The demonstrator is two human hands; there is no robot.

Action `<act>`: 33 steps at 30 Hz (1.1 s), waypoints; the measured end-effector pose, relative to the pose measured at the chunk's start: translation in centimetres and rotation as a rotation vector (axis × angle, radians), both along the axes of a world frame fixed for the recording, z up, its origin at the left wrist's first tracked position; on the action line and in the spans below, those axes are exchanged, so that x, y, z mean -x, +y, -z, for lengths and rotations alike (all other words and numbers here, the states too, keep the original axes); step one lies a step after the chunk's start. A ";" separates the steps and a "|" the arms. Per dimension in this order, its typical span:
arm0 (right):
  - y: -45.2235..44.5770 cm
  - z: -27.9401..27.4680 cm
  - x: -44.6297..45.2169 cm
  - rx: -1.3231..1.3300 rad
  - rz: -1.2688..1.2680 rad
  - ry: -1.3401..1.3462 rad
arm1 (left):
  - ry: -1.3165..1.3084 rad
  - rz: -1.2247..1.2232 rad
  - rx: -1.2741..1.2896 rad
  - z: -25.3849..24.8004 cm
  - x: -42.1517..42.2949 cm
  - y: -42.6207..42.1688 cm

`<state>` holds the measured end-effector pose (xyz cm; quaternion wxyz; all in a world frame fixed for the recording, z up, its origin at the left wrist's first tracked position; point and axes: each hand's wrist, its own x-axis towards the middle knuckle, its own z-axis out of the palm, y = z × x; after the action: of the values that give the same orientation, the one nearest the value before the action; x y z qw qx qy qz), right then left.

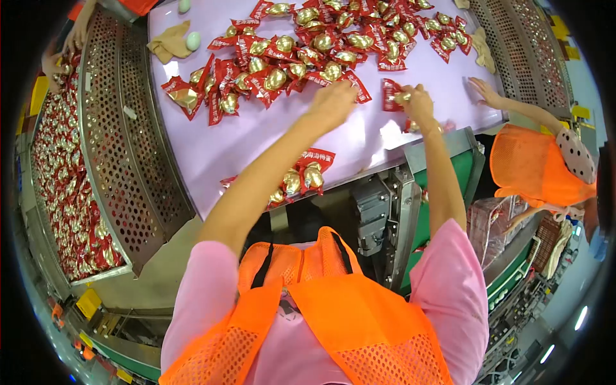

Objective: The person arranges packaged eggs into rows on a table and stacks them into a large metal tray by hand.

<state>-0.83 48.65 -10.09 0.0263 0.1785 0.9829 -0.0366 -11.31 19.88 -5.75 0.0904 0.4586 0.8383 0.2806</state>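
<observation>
On the pale purple table [256, 144] lies a pile of red and gold wrapped packets [321, 42]. My left hand [333, 104] is at the pile's near edge, its fingers bent down over a packet [359, 86]; whether they grip it is hidden. Farther right, my right hand [418, 104] has its fingers closed round a red and gold packet [390, 96], above the table's near right part. Another packet, blurred, lies just beneath that hand. Several packets [313, 174] rest near the front edge, partly behind my left forearm.
A perforated metal guard [122, 128] borders the left side, with a bin of packets [64, 192] beyond. A green conveyor [417, 237] starts at the front edge. At right, a co-worker's hand [487, 95] reaches over the table. Cloths [170, 43] and another person's hands are at upper left.
</observation>
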 end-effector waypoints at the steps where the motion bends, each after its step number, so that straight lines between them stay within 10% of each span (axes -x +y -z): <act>1: -2.2 -1.0 -0.2 0.058 0.030 -0.043 | 0.046 -0.027 0.090 0.0 -0.7 2.5; 5: -6.1 -1.8 -1.5 0.154 -0.150 -0.295 | 0.501 -0.074 0.674 4.6 -1.0 6.4; 12: -10.7 -1.2 -3.1 0.227 -0.054 -0.079 | 0.325 0.205 0.043 6.0 0.4 -5.0; 18: -17.1 -0.3 -7.1 0.568 0.242 -0.221 | -0.271 -0.277 -0.332 -0.3 -4.5 -16.7; 23: -21.9 -4.5 -8.6 0.537 0.089 -0.339 | -0.115 -0.633 -0.053 -2.4 -10.7 -29.8; 27: -22.9 -4.7 -8.9 0.526 -0.449 0.177 | -0.017 -0.356 0.148 0.3 -16.2 -33.6; 33: -25.8 -3.0 -8.0 0.450 -0.825 0.079 | -0.004 -0.482 0.224 -2.1 -15.1 -32.1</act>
<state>7.15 22.82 -7.11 0.0391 -0.2386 0.9396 -0.2421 3.81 -12.23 -3.67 0.0725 0.2322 0.9490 0.2004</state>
